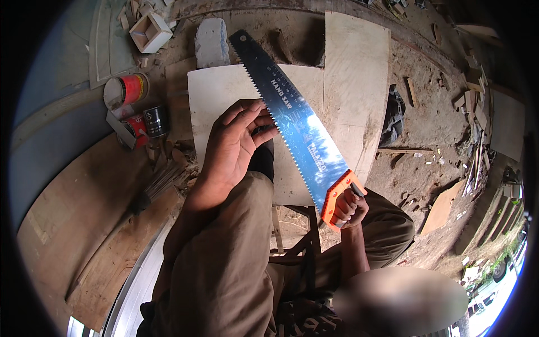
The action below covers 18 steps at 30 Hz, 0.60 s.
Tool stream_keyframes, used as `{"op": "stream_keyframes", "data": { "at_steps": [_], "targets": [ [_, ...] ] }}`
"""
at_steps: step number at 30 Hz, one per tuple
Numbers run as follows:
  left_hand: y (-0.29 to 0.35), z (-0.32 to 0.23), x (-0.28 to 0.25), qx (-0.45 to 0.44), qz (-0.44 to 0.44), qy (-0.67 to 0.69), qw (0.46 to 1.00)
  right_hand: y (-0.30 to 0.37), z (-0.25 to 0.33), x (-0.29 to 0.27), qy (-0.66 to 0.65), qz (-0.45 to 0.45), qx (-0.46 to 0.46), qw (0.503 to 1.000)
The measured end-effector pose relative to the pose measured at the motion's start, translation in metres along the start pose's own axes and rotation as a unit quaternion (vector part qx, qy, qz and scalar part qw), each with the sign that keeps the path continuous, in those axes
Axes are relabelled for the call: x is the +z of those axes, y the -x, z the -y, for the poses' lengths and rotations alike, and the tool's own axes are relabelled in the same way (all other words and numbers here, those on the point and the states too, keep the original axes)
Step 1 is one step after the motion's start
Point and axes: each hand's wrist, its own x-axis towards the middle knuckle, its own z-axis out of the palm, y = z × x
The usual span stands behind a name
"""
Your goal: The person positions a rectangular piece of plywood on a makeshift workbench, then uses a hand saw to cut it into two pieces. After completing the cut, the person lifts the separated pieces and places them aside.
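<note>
A handsaw [295, 115] with a shiny blue-grey toothed blade slants across the middle, its tip pointing to the far left. Its orange and dark handle [340, 197] is wrapped by my right hand [349, 210], over my right knee. My left hand [238, 135] is raised above my left knee, fingers bent and partly apart beside the toothed edge. Its fingertips reach the blade's edge; whether they press on it I cannot tell. Below the saw lies a pale wooden board [216, 90], partly covered by my hand and the blade. Another pale plywood sheet [356, 67] lies alongside at the right.
A whitish block [212, 42] stands beyond the board. At left are red paint cans [136, 90], a dark can [156, 121] and a small wooden box [150, 33]. Curved plywood [112, 269] leans nearby. Wood scraps [477, 106] litter the dirt ground at right.
</note>
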Motion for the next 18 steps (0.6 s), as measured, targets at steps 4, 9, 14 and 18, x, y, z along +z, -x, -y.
{"op": "stream_keyframes", "data": {
  "at_steps": [4,9,14,18],
  "targets": [
    [0.0032,0.0016,-0.0003,-0.001,-0.001,-0.004,1.0,0.0026,-0.0017,0.0008,-0.003,0.001,0.002,1.0],
    [0.0011,0.0021,0.0005,0.002,-0.01,-0.017,1.0,-0.0016,0.0016,-0.001,-0.001,0.005,0.006,1.0],
    [0.0002,0.0011,0.0014,-0.002,-0.027,-0.037,0.999,-0.004,0.0033,-0.002,0.012,0.003,0.003,1.0],
    [-0.0009,0.0006,0.0016,-0.001,-0.029,-0.053,0.998,-0.0033,0.004,-0.0035,0.01,0.003,0.005,1.0]
  ]
}}
